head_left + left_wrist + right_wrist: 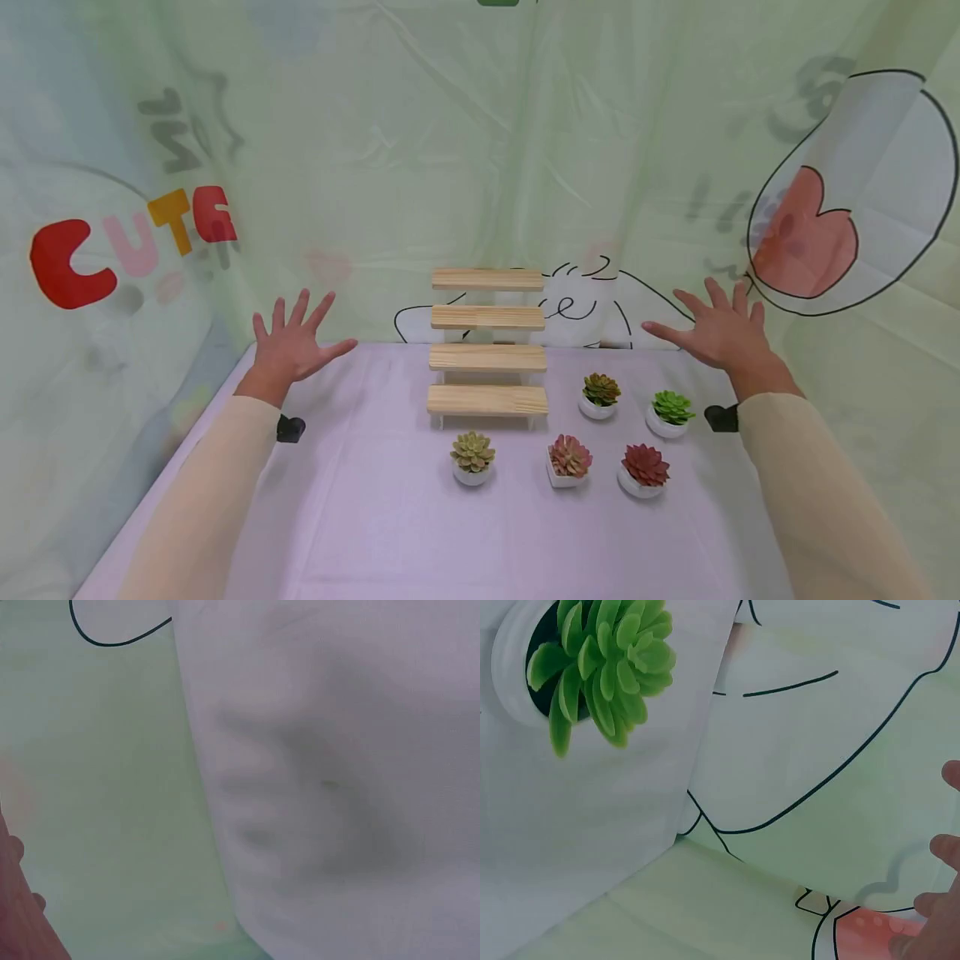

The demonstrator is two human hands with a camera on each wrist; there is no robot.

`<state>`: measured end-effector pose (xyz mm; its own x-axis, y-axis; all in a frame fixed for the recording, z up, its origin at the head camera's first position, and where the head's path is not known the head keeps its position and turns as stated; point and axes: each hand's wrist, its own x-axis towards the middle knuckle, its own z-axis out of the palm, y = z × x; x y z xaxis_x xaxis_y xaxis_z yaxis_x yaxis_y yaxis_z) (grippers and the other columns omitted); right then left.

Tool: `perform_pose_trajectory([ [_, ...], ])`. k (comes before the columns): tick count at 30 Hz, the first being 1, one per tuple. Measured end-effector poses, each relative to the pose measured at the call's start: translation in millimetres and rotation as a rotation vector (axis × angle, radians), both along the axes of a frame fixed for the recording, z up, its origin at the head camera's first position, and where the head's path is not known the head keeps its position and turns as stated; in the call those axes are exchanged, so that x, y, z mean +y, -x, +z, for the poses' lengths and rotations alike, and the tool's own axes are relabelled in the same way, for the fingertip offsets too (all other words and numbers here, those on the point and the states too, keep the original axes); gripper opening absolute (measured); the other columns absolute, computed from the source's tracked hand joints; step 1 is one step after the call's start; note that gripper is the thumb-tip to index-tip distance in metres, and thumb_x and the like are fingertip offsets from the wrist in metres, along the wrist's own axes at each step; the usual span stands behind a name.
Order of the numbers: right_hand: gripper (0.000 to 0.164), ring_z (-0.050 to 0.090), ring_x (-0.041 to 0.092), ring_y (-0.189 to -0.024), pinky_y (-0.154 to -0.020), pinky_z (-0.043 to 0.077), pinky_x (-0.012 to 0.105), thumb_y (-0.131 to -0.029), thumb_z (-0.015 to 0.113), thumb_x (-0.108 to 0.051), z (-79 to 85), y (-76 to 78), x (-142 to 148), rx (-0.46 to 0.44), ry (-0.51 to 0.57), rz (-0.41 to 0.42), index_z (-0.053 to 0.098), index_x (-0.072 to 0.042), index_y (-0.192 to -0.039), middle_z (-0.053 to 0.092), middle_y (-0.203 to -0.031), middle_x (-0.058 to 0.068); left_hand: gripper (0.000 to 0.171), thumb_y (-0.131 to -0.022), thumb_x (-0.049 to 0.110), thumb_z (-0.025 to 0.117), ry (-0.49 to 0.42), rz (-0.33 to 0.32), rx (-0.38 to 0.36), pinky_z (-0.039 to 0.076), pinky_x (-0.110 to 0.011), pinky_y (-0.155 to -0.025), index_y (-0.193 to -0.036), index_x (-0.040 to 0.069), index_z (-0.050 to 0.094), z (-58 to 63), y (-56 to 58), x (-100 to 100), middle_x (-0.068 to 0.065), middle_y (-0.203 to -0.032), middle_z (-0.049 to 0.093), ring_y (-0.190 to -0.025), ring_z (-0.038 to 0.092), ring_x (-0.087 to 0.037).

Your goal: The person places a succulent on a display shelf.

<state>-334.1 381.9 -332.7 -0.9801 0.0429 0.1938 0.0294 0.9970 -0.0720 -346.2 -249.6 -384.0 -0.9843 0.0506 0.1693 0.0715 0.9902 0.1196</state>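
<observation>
My left hand (pixel 291 343) is raised over the table's back left, fingers spread and holding nothing. My right hand (pixel 722 332) is raised at the back right, also spread and holding nothing. Nearest to it is a bright green succulent (pixel 672 408) in a round white pot, which the right wrist view shows at its upper left. Close by stand an olive-brown succulent (pixel 600 395) and a dark red succulent (pixel 643 471). A pink succulent (pixel 568 461) in a squarish pot and a pale yellow-green succulent (pixel 472 457) stand further left.
A stepped wooden rack (pixel 487 358) with several plank shelves stands at the table's back middle, behind the pale succulent. The lilac tabletop (pixel 390 533) ends at a pale green printed curtain (pixel 420 150), which also runs along both sides.
</observation>
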Motion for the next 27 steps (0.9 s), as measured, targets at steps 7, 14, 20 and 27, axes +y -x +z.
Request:
perform_pose_trajectory([
  [7, 0.098, -0.008, 0.056, -0.136, -0.101, -0.002, 0.075, -0.075, 0.039, -0.083, -7.9, -7.8, -8, 0.047, -0.006, 0.051, 0.031, -0.017, -0.147, 0.005, -0.154, 0.025, 0.098, -0.073, 0.087, 0.034, 0.017, -0.008, -0.002, -0.013, -0.075, -0.099, -0.150, 0.037, 0.000, -4.5, -4.9, 2, -0.014, -0.158, -0.002, -0.139, -0.004, -0.051],
  [14, 0.096, -0.004, 0.054, -0.137, -0.101, 0.000, 0.075, -0.075, 0.042, -0.082, -24.1, -21.1, -12, 0.080, -0.020, 0.085, 0.031, -0.019, -0.147, 0.006, -0.154, 0.023, 0.097, -0.073, 0.086, 0.035, 0.050, -0.025, 0.008, -0.012, -0.074, -0.101, -0.150, 0.038, 0.003, -7.2, -11.1, 8, -0.013, -0.159, 0.000, -0.140, -0.002, -0.050],
  [20, 0.090, 0.002, 0.055, -0.137, -0.102, 0.006, 0.075, -0.077, 0.046, -0.078, -38.9, -35.9, -18, 0.132, -0.045, 0.130, 0.036, -0.019, -0.144, 0.011, -0.154, 0.022, 0.097, -0.072, 0.088, 0.033, 0.049, -0.022, 0.046, -0.009, -0.073, -0.104, -0.150, 0.040, 0.000, -15.0, -21.9, 18, -0.012, -0.159, 0.001, -0.140, 0.000, -0.048],
  [27, 0.083, 0.007, 0.052, -0.138, -0.103, 0.012, 0.072, -0.079, 0.053, -0.070, -53.7, -60.7, -35, 0.184, -0.001, 0.206, 0.040, -0.018, -0.142, 0.015, -0.154, 0.020, 0.096, -0.071, 0.089, 0.030, 0.007, -0.031, 0.099, -0.001, -0.071, -0.106, -0.149, 0.042, -0.001, -30.2, -37.9, 40, -0.010, -0.159, 0.004, -0.141, 0.004, -0.046],
])
